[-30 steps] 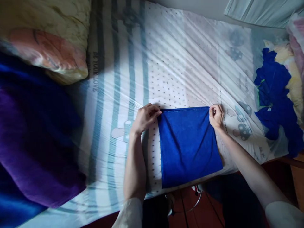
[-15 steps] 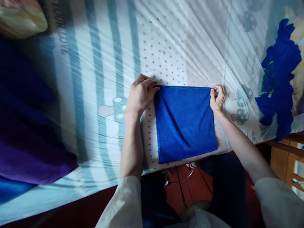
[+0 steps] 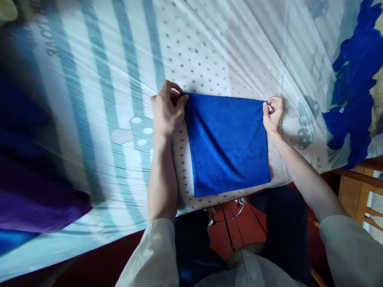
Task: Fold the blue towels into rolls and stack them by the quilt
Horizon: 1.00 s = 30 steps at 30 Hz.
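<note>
A blue cloth (image 3: 229,143), roughly square, lies on the patterned bed sheet (image 3: 197,59) near its front edge. My left hand (image 3: 169,109) pinches the far left corner between thumb and fingers. The far right corner is pinched in my right hand (image 3: 273,113). The stitched far edge runs nearly straight between both hands. A diagonal crease crosses the middle of the cloth.
At the far right lies a crumpled blue cloth heap (image 3: 353,91). Purple fabric (image 3: 38,195) and a bright blue piece (image 3: 14,241) are at the left. Below the bed edge show red floor (image 3: 221,235) and a wooden frame (image 3: 356,191).
My left hand has moved left and away from me with its corner, pulling the far edge wider. My right hand has shifted slightly away from me. The view has shifted a little.
</note>
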Available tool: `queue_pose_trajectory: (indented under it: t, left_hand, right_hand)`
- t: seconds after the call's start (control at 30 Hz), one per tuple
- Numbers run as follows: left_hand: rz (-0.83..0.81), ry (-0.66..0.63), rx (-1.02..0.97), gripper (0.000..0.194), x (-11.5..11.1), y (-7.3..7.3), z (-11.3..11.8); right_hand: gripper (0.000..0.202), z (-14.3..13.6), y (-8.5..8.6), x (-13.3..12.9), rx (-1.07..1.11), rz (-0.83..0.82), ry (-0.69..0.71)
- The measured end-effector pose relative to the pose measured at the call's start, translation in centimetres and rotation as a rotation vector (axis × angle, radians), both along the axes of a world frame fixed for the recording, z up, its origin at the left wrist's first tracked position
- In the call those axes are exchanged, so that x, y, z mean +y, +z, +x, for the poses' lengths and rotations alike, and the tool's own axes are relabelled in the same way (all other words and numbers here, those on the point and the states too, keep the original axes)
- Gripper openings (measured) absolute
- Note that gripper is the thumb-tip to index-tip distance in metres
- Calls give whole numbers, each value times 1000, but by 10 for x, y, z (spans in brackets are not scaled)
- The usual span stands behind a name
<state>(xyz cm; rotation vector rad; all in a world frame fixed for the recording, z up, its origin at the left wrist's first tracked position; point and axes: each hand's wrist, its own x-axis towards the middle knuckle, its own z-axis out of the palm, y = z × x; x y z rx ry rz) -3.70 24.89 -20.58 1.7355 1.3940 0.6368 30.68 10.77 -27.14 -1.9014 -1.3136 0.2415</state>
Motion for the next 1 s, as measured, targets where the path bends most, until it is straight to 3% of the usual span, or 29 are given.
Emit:
queue_pose_trajectory:
  t: [0.13,0.3,0.43,0.8,0.9,1.0]
  left_hand:
    - [41,84,-34,17,-3,-1,9]
    - [68,74,-31,8,-5,-4,9]
    - [101,44,-13,17,-6,-10,8]
    - [144,82,137,29,-4,-21,6]
    - [120,102,151,38,-8,-16,7]
    - [164,78,203,50,-42,0,17]
  right_hand:
    - [28,-2,1,0,-32,24,7]
    - [34,-10,6,-2,20,-8,-18]
    - [37,-12,7,-3,70,-32,10]
    - [42,-3,-10,11,195,61,-45]
    - [43,-7,-10,11,177,102,-56]
    - [41,-11,-7,10,171,102,-72]
